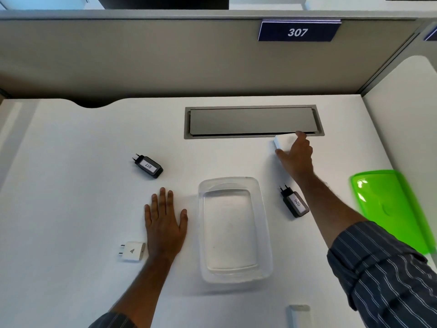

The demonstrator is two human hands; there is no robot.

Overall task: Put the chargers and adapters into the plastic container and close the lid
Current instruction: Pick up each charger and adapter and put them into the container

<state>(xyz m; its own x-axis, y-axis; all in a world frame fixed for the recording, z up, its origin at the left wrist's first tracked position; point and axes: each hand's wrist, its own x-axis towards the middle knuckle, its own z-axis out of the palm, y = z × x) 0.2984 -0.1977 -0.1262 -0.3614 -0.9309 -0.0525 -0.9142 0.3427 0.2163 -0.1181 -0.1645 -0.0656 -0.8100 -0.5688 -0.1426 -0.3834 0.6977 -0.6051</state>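
Note:
A clear plastic container (264,233) stands open and holds nothing in the middle of the white desk. Its green lid (390,209) lies at the right. My right hand (296,157) reaches far forward and grips a white charger (281,140) between thumb and fingers, just in front of the cable hatch. My left hand (165,221) rests flat on the desk, left of the container. A black adapter labelled 017 (148,165) lies far left. Another black adapter labelled 026 (294,203) lies right of the container. A white plug adapter (132,251) sits beside my left wrist.
A grey cable hatch (253,121) is set into the desk at the back. A partition wall with a sign reading 307 (298,31) stands behind it. Another white object (299,316) shows at the bottom edge, cut off.

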